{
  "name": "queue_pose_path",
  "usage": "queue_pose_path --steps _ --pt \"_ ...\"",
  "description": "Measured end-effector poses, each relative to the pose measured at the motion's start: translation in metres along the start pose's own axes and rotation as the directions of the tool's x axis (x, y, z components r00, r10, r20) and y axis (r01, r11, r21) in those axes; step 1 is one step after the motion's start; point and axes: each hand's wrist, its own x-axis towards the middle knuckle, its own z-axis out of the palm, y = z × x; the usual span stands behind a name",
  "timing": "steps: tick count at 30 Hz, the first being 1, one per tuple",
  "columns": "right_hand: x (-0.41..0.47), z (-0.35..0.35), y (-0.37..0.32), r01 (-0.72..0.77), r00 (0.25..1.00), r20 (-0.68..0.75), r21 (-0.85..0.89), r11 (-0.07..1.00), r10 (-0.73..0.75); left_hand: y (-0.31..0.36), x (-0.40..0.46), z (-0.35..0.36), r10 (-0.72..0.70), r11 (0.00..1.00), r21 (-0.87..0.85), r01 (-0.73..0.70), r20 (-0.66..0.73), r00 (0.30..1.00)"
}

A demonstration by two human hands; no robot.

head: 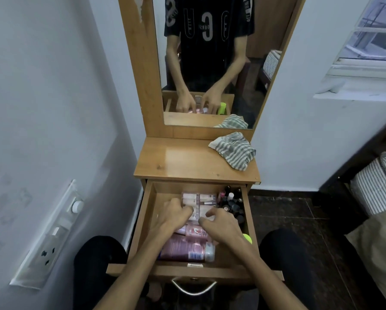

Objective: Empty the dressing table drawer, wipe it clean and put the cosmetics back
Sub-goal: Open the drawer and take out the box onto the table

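The left hand (176,212) and right hand (221,225) are hiding the pale tubes (198,199) beneath them, fingertips unseen.

From my feed the bench (187,162) is orange-brown wood-look board with a glossy top that throws back a pale sheen. The drawer (248,222) is the same board, duller inside, with a curved handle (194,287) of shiny metal. A crumpled cloth (233,151), striped grey and white, looks soft and matt. The pink bottle (183,248) is smooth plastic with a clear cap. The mirror (210,63) is bright glass. The walls look matt; the floor (283,215) is dark and speckled.
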Motion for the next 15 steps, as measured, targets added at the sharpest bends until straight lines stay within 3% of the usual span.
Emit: queue_pose_path --steps 7,15 --pt "0.003 -0.001 -0.007 -0.007 1.000 0.031 0.074 0.997 0.004 0.000 0.009 0.012 -0.054 0.997 -0.056 0.050 -0.084 0.995" --pt "-0.020 -0.030 -0.019 0.045 0.999 0.023 0.167 0.985 -0.050 0.002 -0.009 -0.014 0.000 0.990 -0.142 -0.025 -0.180 0.984"
